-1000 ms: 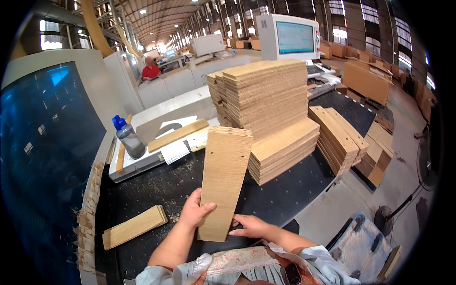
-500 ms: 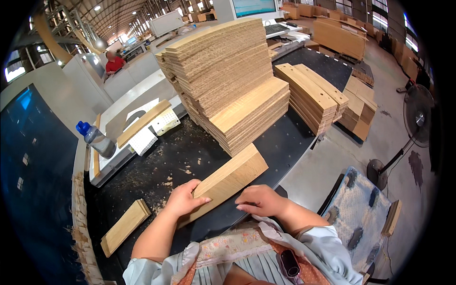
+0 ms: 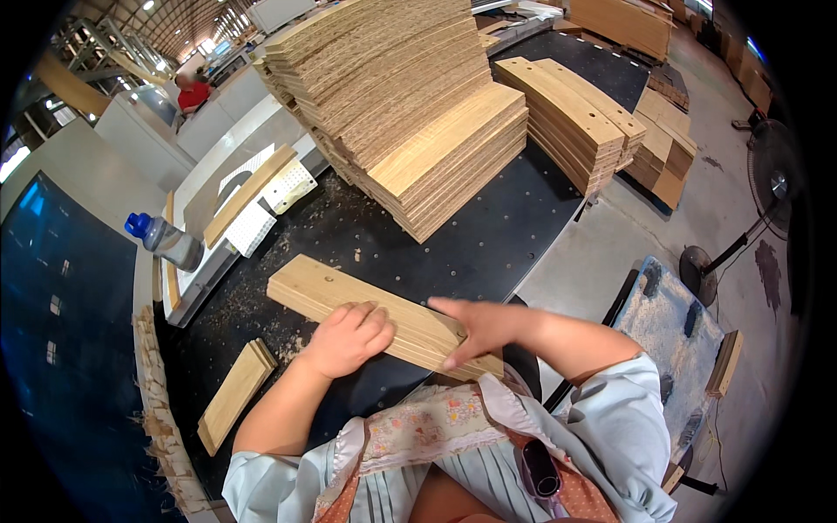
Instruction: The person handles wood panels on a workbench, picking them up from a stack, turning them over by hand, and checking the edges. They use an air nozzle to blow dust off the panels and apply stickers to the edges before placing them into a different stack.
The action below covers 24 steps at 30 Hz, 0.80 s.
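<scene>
A pale wooden board (image 3: 366,309) is seen lying flat on the black perforated table (image 3: 514,235) at the lower centre of the frame, slanting from upper left to lower right; its near end is covered by both hands, the left hand (image 3: 349,336) being laid on its near edge with the fingers curled over the top face, and the right hand (image 3: 479,327) being pressed flat on its right end, fingers spread and the thumb pointing left along the board; neither hand is closed round it. Sawdust is scattered on the table about the board; a smaller wooden piece (image 3: 234,394) lies well apart at the lower left; a tall stack of boards (image 3: 410,113) stands beyond at the upper centre, with a lower stack (image 3: 575,113) to its right; a plastic bottle with a blue cap (image 3: 166,242) is seen lying at the left; a standing fan (image 3: 767,187) is placed on the floor at the right edge.
</scene>
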Each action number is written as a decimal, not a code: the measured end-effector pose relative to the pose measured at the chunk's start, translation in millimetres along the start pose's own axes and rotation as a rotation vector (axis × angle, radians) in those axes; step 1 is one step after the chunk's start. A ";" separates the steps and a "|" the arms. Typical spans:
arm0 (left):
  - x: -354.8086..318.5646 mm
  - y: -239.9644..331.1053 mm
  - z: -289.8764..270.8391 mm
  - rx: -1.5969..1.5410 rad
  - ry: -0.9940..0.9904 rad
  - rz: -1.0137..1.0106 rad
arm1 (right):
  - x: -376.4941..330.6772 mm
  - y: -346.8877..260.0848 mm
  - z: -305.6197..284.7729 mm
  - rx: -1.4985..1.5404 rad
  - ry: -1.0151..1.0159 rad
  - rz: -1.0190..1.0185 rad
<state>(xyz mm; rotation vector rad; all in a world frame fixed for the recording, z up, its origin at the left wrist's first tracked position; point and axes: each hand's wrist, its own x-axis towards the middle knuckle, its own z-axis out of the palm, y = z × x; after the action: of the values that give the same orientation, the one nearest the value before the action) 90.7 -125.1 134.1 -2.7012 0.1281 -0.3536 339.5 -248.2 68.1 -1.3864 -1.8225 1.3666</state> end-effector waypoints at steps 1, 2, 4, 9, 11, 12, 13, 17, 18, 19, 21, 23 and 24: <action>4.2 0.7 0.8 -0.009 -0.003 0.020 | 1.6 0.4 12.2 -0.030 -0.006 0.036; 7.0 1.5 1.2 -0.018 -0.006 0.041 | 2.8 3.4 24.3 -0.060 -0.012 0.072; 5.1 3.6 2.5 0.018 0.001 0.042 | 3.9 15.8 30.6 -0.034 0.061 0.018; 13.0 5.8 -12.1 0.031 0.073 0.052 | -4.0 14.2 51.2 -0.150 0.245 -0.098; 17.5 2.7 -14.9 0.040 0.112 0.073 | -7.5 12.4 65.6 -0.125 0.317 -0.106; 15.4 5.2 -14.7 0.046 0.134 0.076 | -8.9 10.4 70.6 -0.110 0.349 -0.111; 14.1 6.6 -15.0 0.052 0.155 0.077 | -8.9 8.1 70.8 -0.095 0.380 -0.117; 7.7 11.1 -18.5 0.135 0.229 -0.001 | -11.6 -9.2 65.8 -0.178 0.433 -0.069; 7.2 11.2 -18.2 0.192 0.266 -0.042 | -10.7 -12.9 63.4 -0.191 0.475 -0.077; 3.9 10.9 -18.4 0.249 0.300 -0.085 | -9.1 -15.9 61.7 -0.202 0.514 -0.087; -9.7 7.3 -18.7 0.274 0.445 -0.421 | -5.3 -18.9 59.9 -0.192 0.572 -0.103; -35.2 2.5 -13.6 0.185 0.648 -0.826 | 0.0 -21.4 53.6 -0.202 0.619 -0.108; -43.5 3.0 -5.9 -0.132 0.877 -1.061 | 6.9 -18.0 52.2 -0.202 0.639 -0.173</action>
<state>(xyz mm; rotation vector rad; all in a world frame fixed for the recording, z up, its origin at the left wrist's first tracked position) 47.2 -124.0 128.1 -2.2671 -1.0797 -1.8244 286.4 -264.0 62.4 -1.4987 -1.6111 0.5628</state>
